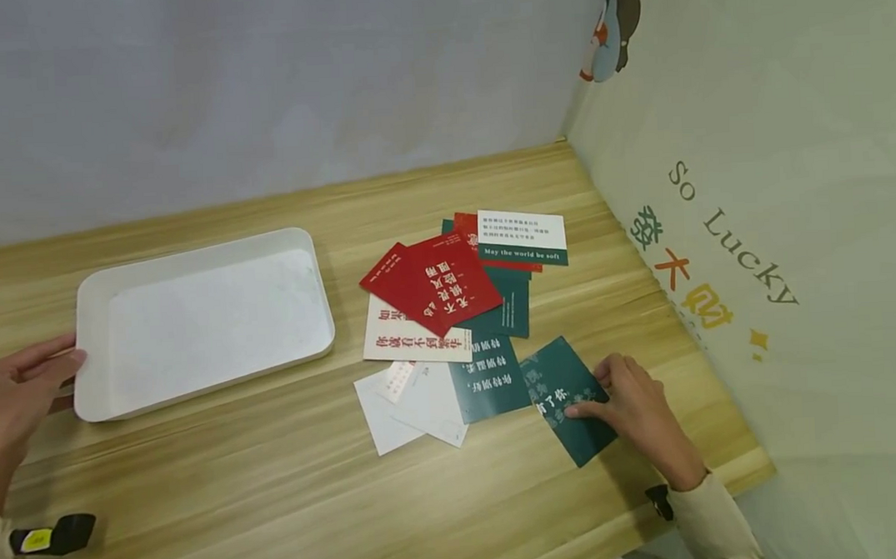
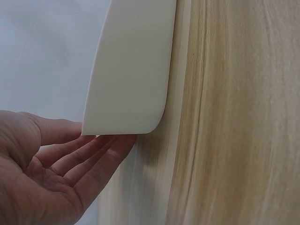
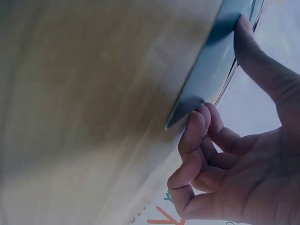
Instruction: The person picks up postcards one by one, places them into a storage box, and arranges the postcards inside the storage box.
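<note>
Lower right, your right hand [image 1: 635, 409] pinches the green card [image 1: 563, 381], likely for control; far left, your left hand [image 1: 12, 407], fingers [image 2: 102, 169] extended, touches the tray [image 1: 217, 323], probably steadying it

the right wrist view is dim, its tabletop [image 3: 89, 89] blurred.

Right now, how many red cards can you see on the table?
3: a middle red card, a left red card partly under it, and a back red card partly under a white-and-green card. More may be hidden.
</note>
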Demonstrator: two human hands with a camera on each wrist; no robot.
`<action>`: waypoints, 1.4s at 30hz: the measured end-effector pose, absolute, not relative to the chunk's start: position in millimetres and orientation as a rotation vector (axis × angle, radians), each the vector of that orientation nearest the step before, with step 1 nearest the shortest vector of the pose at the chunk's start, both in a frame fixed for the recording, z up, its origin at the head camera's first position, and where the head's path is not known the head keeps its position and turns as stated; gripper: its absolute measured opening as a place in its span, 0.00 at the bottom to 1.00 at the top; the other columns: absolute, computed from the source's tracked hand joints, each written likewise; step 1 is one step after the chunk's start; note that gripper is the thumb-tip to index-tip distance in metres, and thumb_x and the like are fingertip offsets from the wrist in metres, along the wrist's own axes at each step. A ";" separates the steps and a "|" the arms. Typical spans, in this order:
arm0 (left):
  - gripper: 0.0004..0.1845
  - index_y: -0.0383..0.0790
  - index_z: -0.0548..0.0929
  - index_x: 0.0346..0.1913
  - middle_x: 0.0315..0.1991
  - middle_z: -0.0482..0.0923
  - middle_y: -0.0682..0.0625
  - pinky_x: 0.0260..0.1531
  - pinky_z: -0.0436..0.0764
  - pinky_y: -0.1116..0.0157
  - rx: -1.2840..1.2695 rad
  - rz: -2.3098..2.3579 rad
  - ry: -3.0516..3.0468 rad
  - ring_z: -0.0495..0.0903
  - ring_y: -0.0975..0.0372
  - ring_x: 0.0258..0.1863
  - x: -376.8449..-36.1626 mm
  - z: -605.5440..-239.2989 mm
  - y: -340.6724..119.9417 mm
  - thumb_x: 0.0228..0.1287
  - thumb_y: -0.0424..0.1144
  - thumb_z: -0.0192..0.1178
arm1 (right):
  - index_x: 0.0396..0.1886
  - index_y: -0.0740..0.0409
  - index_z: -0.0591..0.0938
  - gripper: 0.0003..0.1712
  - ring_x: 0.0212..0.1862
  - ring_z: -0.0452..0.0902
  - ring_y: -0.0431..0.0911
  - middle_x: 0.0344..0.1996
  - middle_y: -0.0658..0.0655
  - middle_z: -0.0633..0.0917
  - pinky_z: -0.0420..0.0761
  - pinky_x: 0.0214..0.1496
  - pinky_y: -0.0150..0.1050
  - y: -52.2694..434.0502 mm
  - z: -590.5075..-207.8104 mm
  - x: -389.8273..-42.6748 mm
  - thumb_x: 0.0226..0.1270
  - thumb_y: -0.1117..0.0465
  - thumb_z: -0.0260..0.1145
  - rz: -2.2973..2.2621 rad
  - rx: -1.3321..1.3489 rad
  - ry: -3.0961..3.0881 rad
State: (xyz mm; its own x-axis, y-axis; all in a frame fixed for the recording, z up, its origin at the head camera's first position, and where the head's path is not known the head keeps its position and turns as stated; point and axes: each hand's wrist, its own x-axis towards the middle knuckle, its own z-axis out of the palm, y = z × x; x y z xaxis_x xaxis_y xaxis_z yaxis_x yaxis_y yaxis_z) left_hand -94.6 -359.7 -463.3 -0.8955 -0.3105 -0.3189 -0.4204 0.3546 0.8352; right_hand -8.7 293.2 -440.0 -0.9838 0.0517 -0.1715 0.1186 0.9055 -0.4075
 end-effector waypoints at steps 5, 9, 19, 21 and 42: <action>0.32 0.31 0.62 0.80 0.27 0.72 0.89 0.21 0.80 0.76 -0.690 1.563 2.510 0.77 0.85 0.23 -92.1 -458.9 -357.5 0.80 0.39 0.54 | 0.43 0.67 0.72 0.35 0.35 0.71 0.51 0.33 0.62 0.77 0.71 0.35 0.42 293.0 -438.2 -11.7 0.50 0.56 0.87 -0.668 0.146 2.877; 0.32 0.31 0.62 0.80 0.33 0.77 0.86 0.23 0.80 0.76 -0.717 1.480 2.541 0.75 0.87 0.25 -90.8 -455.9 -356.6 0.82 0.43 0.53 | 0.48 0.67 0.71 0.37 0.38 0.79 0.56 0.39 0.69 0.83 0.79 0.37 0.48 295.7 -437.2 -12.1 0.52 0.55 0.86 -0.672 0.153 2.853; 0.33 0.29 0.64 0.78 0.39 0.83 0.79 0.24 0.82 0.74 -0.731 1.426 2.575 0.74 0.88 0.26 -90.8 -457.6 -359.3 0.81 0.46 0.54 | 0.52 0.68 0.82 0.24 0.33 0.73 0.48 0.31 0.58 0.83 0.72 0.34 0.40 305.2 -434.3 -11.4 0.62 0.59 0.80 -0.707 0.064 2.999; 0.32 0.27 0.65 0.77 0.29 0.69 0.90 0.22 0.81 0.74 -0.714 1.465 2.577 0.75 0.87 0.25 -90.2 -458.1 -358.6 0.81 0.44 0.55 | 0.51 0.68 0.83 0.19 0.32 0.75 0.47 0.29 0.57 0.84 0.74 0.33 0.38 306.7 -433.8 -11.5 0.66 0.62 0.77 -0.764 0.032 3.039; 0.33 0.20 0.63 0.75 0.28 0.76 0.86 0.22 0.82 0.75 -0.619 1.600 2.543 0.80 0.83 0.25 -83.6 -443.3 -347.0 0.79 0.40 0.56 | 0.45 0.68 0.88 0.08 0.33 0.78 0.35 0.34 0.57 0.90 0.77 0.36 0.29 324.1 -410.5 -10.6 0.72 0.67 0.71 -0.960 -0.084 3.074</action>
